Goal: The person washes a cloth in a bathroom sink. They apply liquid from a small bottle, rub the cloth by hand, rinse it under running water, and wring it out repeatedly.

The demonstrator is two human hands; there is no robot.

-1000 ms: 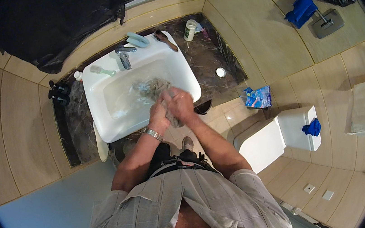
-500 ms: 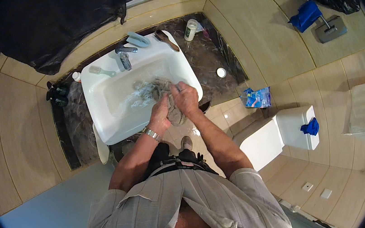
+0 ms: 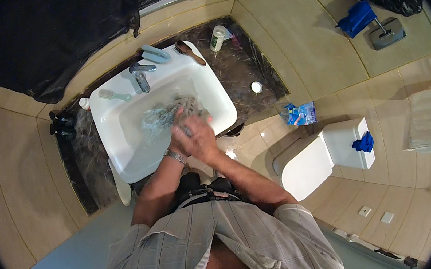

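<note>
Both of my hands are pressed together above the near side of the white sink (image 3: 226,117). A wet grey cloth (image 3: 182,105) is bunched between them, its far part hanging into the cloudy water. My left hand (image 3: 178,140), with a metal watch at its wrist, is closed on the cloth from the left side. Over it from the right lies my right hand (image 3: 200,136), fingers closed on the same cloth and a little smeared by motion. The hands hide much of the cloth's near part. Beyond it stands a chrome faucet (image 3: 140,80).
On the rim lie a pale green brush (image 3: 114,96), a light blue brush-like thing (image 3: 155,54) and a dark-bristled brush (image 3: 190,53). The dark marble counter (image 3: 240,69) holds a jar (image 3: 217,38) and a white round lid (image 3: 256,87). A white toilet (image 3: 306,169) stands to the right.
My hands have come together and moved slightly left over the sink. The cloth's near end, which hung over the front rim, is now gathered into my hands.
</note>
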